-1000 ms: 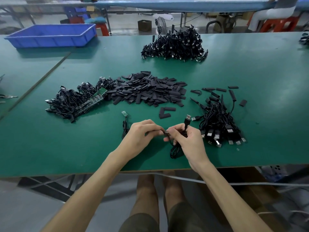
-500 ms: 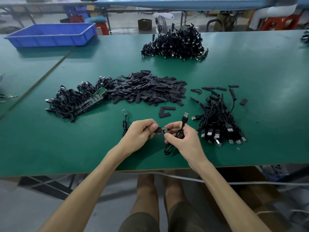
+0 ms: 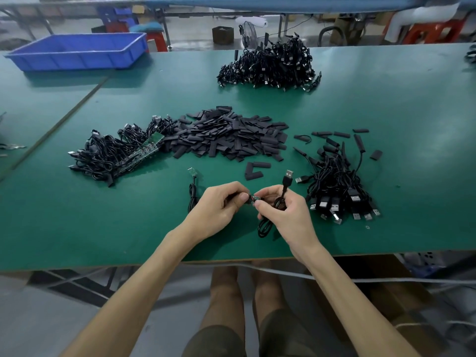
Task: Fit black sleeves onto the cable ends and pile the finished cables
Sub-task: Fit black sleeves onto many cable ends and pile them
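Two grips work near the table's [image 3: 401,235] front edge: our left grip [image 3: 219,204] pinches a black sleeve [image 3: 247,197], just brought against the cable end [image 3: 256,198] pinched in our right grip [image 3: 280,210], so fitting seems underway.

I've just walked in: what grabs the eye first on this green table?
The heap of black sleeves mid-table stands out, with a big tangled cable pile behind it. Near the front edge, the left hand pinches a sleeve at the end of a cable gripped by the right hand.
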